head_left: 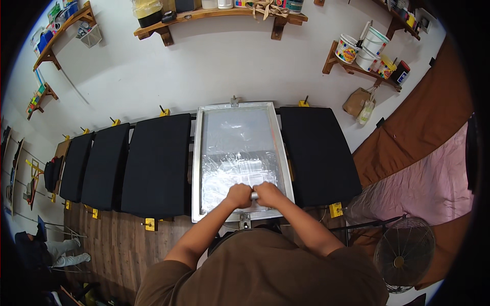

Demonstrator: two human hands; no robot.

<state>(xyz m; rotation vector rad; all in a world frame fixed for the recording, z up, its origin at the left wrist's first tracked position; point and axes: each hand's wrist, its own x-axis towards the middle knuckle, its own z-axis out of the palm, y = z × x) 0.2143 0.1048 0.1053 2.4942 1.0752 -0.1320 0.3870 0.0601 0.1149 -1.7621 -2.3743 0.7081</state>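
Observation:
A metal-framed printing screen point(196, 163) lies flat on a row of black pallets, its mesh shiny and silvery. My left hand point(238, 196) and my right hand point(267, 194) sit side by side at the screen's near end. Both are closed around a metal squeegee handle point(253, 195), whose short silver end shows between my fists. The blade under my hands is hidden.
Black pallets point(157, 163) flank the screen, several to the left and one point(316, 153) to the right. A floor fan point(404, 253) stands at my lower right beside pink and brown cloth point(429, 178). Wooden wall shelves hold paint buckets point(365, 46). A person point(48, 252) sits at lower left.

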